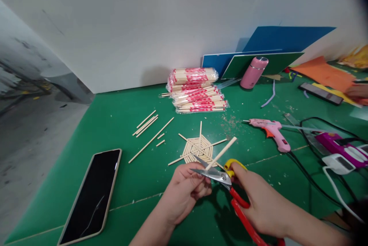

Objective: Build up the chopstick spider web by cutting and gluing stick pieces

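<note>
My right hand (255, 196) grips red-and-yellow handled scissors (220, 177), whose blades are parted around a wooden stick (222, 152). My left hand (188, 184) pinches the lower end of that stick close to the blades; its other end points up and to the right. Just beyond my hands lies a web-shaped piece made of sticks (198, 149), with spokes reaching past its layered middle. To its left rest several loose sticks (146, 125), one long stick (151, 140) and two short cut pieces (160, 143).
Packs of sticks (198, 90) lie against the wall. A pink glue gun (271, 129), its cord and a purple power strip (345, 148) occupy the right. A phone (92, 196) lies at left. Behind are a pink bottle (254, 72) and boards (287, 40). Another person's hand (358, 92) shows far right.
</note>
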Demonstrator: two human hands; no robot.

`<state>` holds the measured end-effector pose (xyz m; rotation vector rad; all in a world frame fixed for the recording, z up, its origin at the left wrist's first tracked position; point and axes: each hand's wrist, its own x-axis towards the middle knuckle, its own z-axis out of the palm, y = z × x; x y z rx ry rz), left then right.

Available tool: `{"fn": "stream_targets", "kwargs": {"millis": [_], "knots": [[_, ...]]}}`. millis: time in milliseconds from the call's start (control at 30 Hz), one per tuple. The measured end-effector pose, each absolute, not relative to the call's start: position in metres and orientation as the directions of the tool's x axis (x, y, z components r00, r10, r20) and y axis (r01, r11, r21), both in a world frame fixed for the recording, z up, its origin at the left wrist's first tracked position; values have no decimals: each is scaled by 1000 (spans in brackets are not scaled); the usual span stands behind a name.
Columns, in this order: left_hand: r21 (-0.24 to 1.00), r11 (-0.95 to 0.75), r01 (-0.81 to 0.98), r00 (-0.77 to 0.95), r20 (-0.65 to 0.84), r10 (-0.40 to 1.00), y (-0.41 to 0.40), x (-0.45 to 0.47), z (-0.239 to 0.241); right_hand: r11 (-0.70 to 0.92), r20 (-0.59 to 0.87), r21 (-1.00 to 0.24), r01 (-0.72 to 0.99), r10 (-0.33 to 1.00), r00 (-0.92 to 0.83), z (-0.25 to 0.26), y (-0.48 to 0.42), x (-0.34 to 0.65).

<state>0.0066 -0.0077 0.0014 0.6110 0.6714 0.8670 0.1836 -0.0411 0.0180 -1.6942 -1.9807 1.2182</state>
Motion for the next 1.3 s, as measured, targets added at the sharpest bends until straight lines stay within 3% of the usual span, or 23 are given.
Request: {"fn": "stream_targets", "kwargs": {"millis": [167, 333, 533, 700, 900, 1300], "knots": [[842, 355, -406, 347, -218, 912, -4, 8, -1, -65, -315, -701, 710, 922, -226, 17, -37, 184], [990, 66, -128, 203, -39, 978, -5, 5, 0, -124, -335, -713, 690, 925, -180, 21, -35, 179], [937, 163, -307, 207, -101, 973, -8, 6, -10, -149, -303, -776, 613, 940, -155, 19, -34, 182], [952, 145, -270, 217, -86, 972, -10, 7, -8, -28, -211, -707, 707, 962, -174, 7, -35, 185], [915, 194, -355, 220, -120, 968, -7, 5, -7, -18, -253, -674, 739, 945, -208, 9, -36, 182], [717, 455, -528, 392, -270, 880, -9, 7, -1, -7, -313, -664, 747, 910, -270, 21, -34, 188]]}}
